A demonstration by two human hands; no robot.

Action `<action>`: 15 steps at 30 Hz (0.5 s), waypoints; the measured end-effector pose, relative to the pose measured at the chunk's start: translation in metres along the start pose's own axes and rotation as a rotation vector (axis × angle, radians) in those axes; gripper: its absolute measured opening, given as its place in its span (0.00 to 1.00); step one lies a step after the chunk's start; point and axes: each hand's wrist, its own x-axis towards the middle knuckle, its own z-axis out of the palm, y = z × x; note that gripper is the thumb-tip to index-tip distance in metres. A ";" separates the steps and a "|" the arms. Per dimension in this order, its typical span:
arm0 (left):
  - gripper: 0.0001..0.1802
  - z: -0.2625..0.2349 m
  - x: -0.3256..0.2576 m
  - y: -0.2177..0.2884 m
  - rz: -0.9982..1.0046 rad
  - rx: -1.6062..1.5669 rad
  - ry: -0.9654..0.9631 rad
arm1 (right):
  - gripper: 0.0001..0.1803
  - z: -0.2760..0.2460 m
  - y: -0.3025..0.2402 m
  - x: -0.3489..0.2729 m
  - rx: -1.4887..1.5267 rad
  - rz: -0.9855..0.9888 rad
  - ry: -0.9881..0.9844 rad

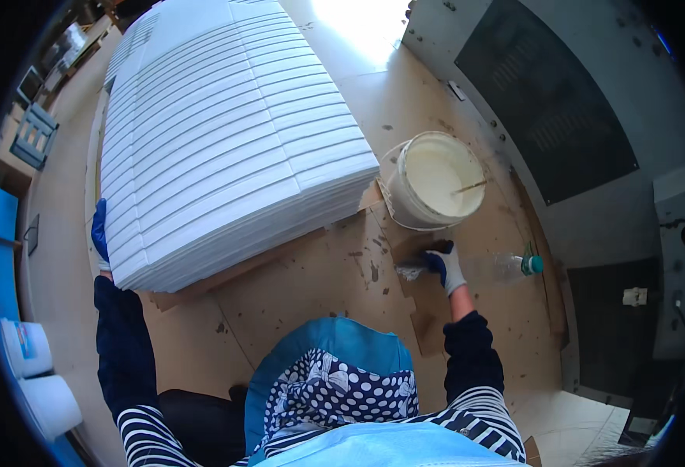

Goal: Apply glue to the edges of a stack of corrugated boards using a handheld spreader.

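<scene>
My left hand (101, 237), in a white and blue glove, rests along the left side of a tall stack of flat white sheets (218, 148); its visible fingers are stretched out, and the stack hides part of it. My right hand (445, 266), gloved the same way, is low over the floor just in front of a white bucket (396, 187) of cream-coloured liquid. Its fingers are curled, and what they hold is blurred. A whitish clear piece (411, 272) shows beside the fingertips. Close to the wrist lies a clear plastic bottle (504, 268) with a green cap.
A thin stick (469, 187) leans in the bucket. Brown cardboard (426, 315) lies on the stained tile floor. A grey machine cabinet (591, 210) with dark panels stands on the right. At the far left are two white tubs (50, 405) and a grey-blue plastic crate (34, 136).
</scene>
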 end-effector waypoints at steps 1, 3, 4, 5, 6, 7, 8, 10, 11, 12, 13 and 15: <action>0.24 -0.009 -0.008 0.013 0.026 0.016 0.028 | 0.19 0.015 -0.022 -0.014 -0.007 0.159 -0.051; 0.25 -0.017 -0.007 0.020 0.051 0.052 0.024 | 0.18 0.020 -0.052 -0.045 -0.030 0.306 -0.089; 0.25 -0.018 -0.005 0.022 0.057 0.065 0.011 | 0.16 0.016 -0.050 -0.059 0.002 0.253 -0.041; 0.25 -0.015 -0.001 0.021 0.056 0.056 0.002 | 0.15 0.011 -0.051 -0.070 0.030 0.203 0.017; 0.26 -0.009 -0.001 0.020 0.071 0.077 -0.003 | 0.15 0.011 -0.059 -0.076 0.029 0.200 0.020; 0.26 -0.003 -0.002 0.021 0.087 0.098 -0.008 | 0.14 0.009 -0.068 -0.084 0.072 0.191 0.006; 0.27 0.000 -0.004 0.022 0.106 0.120 -0.012 | 0.14 0.008 -0.084 -0.092 0.116 0.180 -0.010; 0.27 -0.002 -0.007 0.022 0.083 0.098 -0.006 | 0.13 0.005 -0.111 -0.101 0.158 0.166 -0.027; 0.28 -0.002 -0.008 0.021 0.057 0.077 -0.004 | 0.12 0.002 -0.125 -0.103 0.214 0.059 0.015; 0.28 -0.003 -0.008 0.020 0.030 0.057 0.001 | 0.12 0.001 -0.139 -0.103 0.270 -0.046 0.054; 0.28 -0.005 -0.008 0.021 0.034 0.059 0.002 | 0.11 0.005 -0.161 -0.100 0.392 -0.097 0.070; 0.28 -0.009 -0.006 0.020 0.004 0.046 -0.005 | 0.11 0.011 -0.197 -0.077 0.583 -0.182 0.112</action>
